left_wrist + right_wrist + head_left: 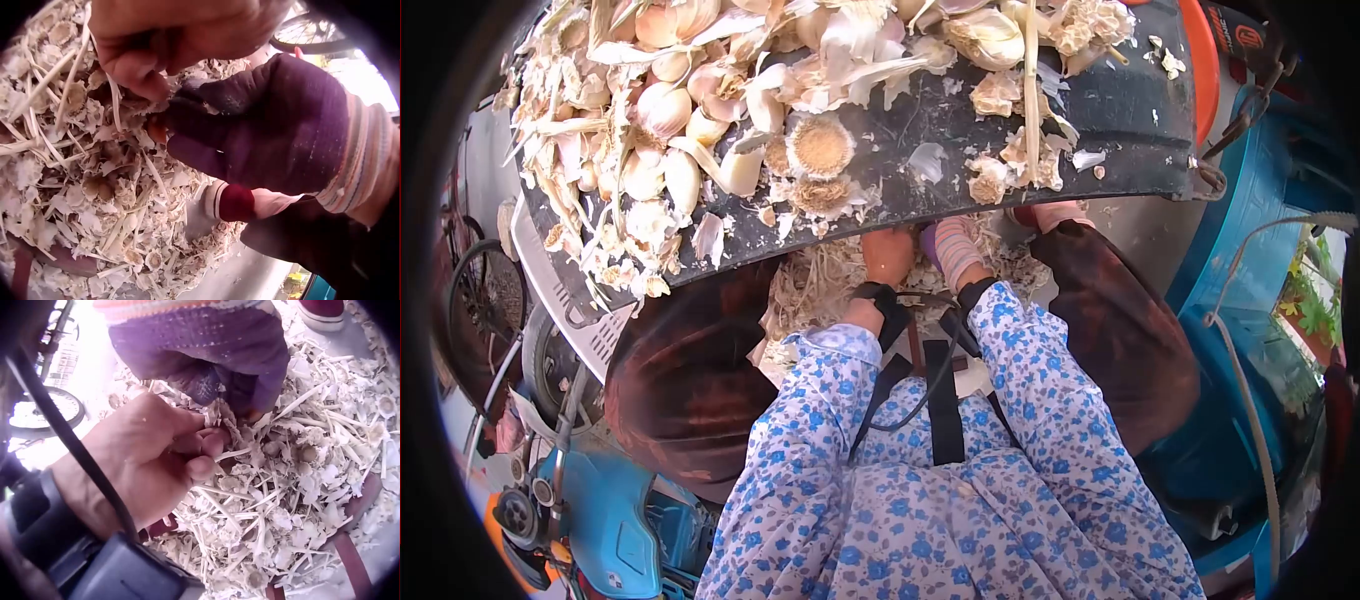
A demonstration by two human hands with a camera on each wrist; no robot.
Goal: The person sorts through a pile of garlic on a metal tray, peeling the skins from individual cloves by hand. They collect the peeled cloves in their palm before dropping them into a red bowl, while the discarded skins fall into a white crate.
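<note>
My bare left hand (889, 255) and my right hand (948, 245) in a purple glove meet low between the knees, partly under the tray edge. In the right wrist view the left hand's fingers are curled, with a papery piece of garlic husk (217, 414) at the thumb tip, facing the glove. Purple-gloved fingers (200, 134) point into the husk pile (50, 181), and a bare fingertip shows at the glove's end. Whether the right hand pinches anything, I cannot tell. Dry stalks (228, 490) and root discs (306, 454) lie around both hands.
A dark tray (880, 165) in front of me bears garlic bulbs (665, 108) and loose husks. A white slotted crate (600, 335) stands left of it. Blue vehicle panels (1220, 370) flank the right side. A wheel (555, 365) is at the left.
</note>
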